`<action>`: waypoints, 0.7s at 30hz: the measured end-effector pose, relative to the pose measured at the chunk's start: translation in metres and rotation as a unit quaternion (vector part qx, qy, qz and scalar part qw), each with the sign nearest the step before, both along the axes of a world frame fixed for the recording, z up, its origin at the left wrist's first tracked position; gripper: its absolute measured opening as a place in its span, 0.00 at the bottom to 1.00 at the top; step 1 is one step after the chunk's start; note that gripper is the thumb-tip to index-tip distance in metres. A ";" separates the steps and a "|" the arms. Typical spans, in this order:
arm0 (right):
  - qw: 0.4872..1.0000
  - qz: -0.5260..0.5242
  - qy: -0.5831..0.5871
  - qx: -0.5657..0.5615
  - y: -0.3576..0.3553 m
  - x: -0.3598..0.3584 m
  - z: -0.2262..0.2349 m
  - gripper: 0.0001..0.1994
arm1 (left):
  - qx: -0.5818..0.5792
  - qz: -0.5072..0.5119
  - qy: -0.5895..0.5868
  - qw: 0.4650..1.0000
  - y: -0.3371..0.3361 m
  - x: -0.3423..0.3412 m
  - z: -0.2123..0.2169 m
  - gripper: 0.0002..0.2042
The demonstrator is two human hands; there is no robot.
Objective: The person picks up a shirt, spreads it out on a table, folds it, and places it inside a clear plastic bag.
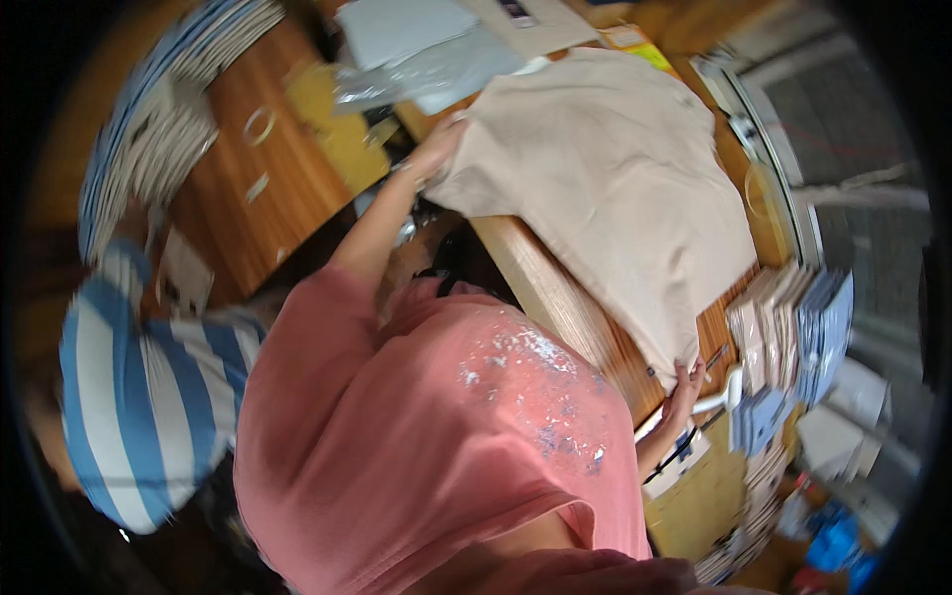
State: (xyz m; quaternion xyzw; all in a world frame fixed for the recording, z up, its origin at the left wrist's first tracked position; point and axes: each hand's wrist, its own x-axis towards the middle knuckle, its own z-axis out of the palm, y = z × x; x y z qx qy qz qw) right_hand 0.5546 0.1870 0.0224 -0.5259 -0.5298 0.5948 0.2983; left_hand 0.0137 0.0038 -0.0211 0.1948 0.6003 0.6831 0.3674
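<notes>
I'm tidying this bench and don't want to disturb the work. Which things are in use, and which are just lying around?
In use:
- beige garment, spread on the wooden table
- left hand on one corner
- right hand on the opposite corner

Lying about:
- grey plastic bags
- card stacks
- striped cloth

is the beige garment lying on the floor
No, the beige garment is spread over a wooden table, with the left hand and right hand gripping its edges.

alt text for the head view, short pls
A person in a pink shirt spreads a beige garment over a wooden table, left hand and right hand gripping opposite edges. Stacked folded cloth sits at right.
</notes>
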 end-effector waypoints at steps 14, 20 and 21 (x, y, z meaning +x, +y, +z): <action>0.780 -0.081 -0.555 0.279 -0.047 -0.063 -0.081 0.27 | -0.071 -0.187 0.638 0.744 0.096 -0.001 -0.035 0.21; 0.780 -0.092 -0.590 0.188 -0.101 -0.044 -0.087 0.29 | -0.109 -0.173 0.652 0.730 0.075 0.011 -0.039 0.20; 0.778 -0.119 -0.588 0.184 -0.101 -0.042 -0.087 0.29 | -0.105 -0.175 0.627 0.752 0.083 0.007 -0.039 0.20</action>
